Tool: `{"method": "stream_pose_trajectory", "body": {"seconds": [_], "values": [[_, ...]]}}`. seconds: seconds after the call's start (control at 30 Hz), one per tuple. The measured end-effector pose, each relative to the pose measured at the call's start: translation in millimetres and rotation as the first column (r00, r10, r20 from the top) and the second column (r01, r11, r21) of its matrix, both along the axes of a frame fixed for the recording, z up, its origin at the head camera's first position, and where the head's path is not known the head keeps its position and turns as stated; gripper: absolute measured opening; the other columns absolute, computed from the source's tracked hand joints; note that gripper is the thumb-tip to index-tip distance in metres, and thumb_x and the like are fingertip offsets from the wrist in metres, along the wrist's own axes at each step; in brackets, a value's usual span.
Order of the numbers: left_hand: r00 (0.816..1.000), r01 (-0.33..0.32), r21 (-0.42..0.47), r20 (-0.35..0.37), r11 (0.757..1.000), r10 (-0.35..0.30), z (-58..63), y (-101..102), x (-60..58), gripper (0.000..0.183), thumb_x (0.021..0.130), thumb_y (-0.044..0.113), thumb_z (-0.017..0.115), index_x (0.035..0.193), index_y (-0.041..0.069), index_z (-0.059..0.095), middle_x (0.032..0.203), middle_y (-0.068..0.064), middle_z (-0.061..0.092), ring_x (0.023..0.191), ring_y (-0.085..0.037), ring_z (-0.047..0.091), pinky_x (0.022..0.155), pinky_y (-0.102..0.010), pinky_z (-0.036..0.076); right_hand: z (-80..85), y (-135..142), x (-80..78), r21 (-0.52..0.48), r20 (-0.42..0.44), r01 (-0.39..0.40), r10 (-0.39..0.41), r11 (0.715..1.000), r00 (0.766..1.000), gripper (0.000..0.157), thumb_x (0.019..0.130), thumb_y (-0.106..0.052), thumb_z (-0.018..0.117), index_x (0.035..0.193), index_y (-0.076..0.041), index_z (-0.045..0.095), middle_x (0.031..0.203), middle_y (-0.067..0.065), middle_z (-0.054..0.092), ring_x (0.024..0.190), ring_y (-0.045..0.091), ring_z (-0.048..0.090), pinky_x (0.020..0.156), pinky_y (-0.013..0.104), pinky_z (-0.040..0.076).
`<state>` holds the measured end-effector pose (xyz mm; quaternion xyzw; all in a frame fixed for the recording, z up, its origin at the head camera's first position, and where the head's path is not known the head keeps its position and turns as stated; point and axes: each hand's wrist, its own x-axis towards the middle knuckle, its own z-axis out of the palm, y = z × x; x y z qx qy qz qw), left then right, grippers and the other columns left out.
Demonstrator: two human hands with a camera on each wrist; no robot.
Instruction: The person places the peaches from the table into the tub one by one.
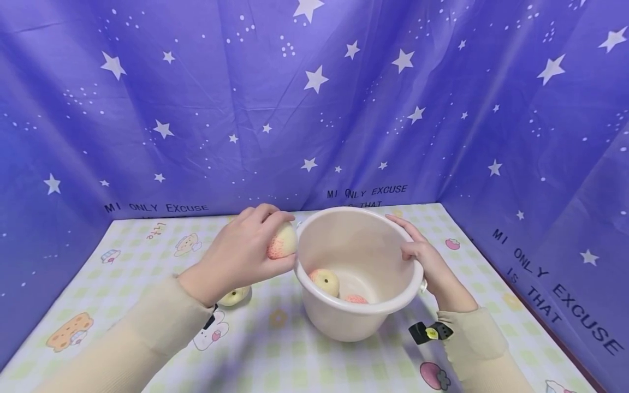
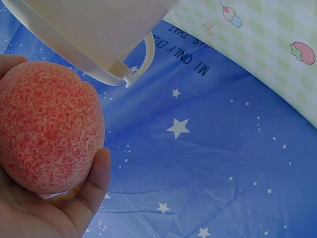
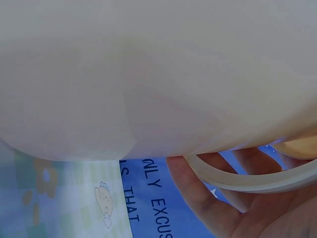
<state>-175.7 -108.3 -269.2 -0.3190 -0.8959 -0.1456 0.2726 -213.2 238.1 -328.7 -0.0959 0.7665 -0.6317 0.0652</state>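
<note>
Left hand curled around a peach, fingers over the top and thumb beneath, holding it in the air just beside the near-left rim of the basin; in the left wrist view the peach sits against the palm with the thumb cradling its underside. Right hand on the opposite, right side of the basin, fingers hooked over the rim and gripping it; the right wrist view shows fingers behind the rim band and the pale basin wall filling most of the frame. The basin, a cream plastic tub, appears tilted toward the viewer. Inside it lie two more peaches: one against the left inner wall, another low near the front, partly hidden by the rim. A fourth peach rests on the tablecloth left of the basin, half covered by the left wrist. Judging from its mottled, even surface, the held peach is likely light and firm, not slippery, and best cupped round its widest part as here. The basin looks thin-walled, light and slightly flexible; the rolled rim offers the surest hold. A black clip-like object lies in front of the basin, to its right
</note>
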Motion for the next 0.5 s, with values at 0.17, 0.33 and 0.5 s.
{"method": "stream_pose_trajectory", "body": {"seconds": [0.17, 0.33, 0.5], "values": [[1.0, -0.004, 0.002, -0.009, 1.0, 0.004, -0.1, 2.5, -1.6, 0.055, 0.074, 0.04, 0.073, 0.121, 0.012, 0.065, 0.112, -0.009, 0.064, 0.093, -0.029, 0.06, 0.073, -0.04, 0.053, -0.1, 0.6, 0.0, -0.007, -0.003, -0.007, 0.007, 1.0, 1.0, 0.089, 0.069, 0.005, 0.034, 0.156, -0.014, 0.025, 0.148, 0.018, 0.033, 0.105, 0.014, 0.05, 0.078, 0.026, 0.048], [1.0, -0.001, -0.001, -0.01, 1.0, 0.001, 1.8, 4.6, -2.1, 0.054, 0.074, 0.04, 0.073, 0.12, 0.012, 0.065, 0.112, -0.009, 0.064, 0.093, -0.028, 0.06, 0.071, -0.039, 0.053, -0.7, 0.4, -0.1, 0.002, -0.003, -0.007, 0.007, 1.0, 1.0, 0.089, 0.069, 0.004, 0.034, 0.156, -0.014, 0.025, 0.147, 0.017, 0.033, 0.105, 0.014, 0.05, 0.078, 0.026, 0.048], [1.0, 0.005, -0.005, -0.016, 1.0, -0.005, 3.4, 7.5, -4.2, 0.053, 0.075, 0.039, 0.072, 0.12, 0.012, 0.065, 0.111, -0.008, 0.064, 0.092, -0.028, 0.06, 0.07, -0.039, 0.053, -0.4, 0.5, -0.1, 0.006, 0.0, 0.0, 0.0, 1.0, 1.0, 0.089, 0.069, 0.004, 0.035, 0.156, -0.015, 0.025, 0.147, 0.017, 0.033, 0.104, 0.014, 0.05, 0.077, 0.026, 0.048]]}}
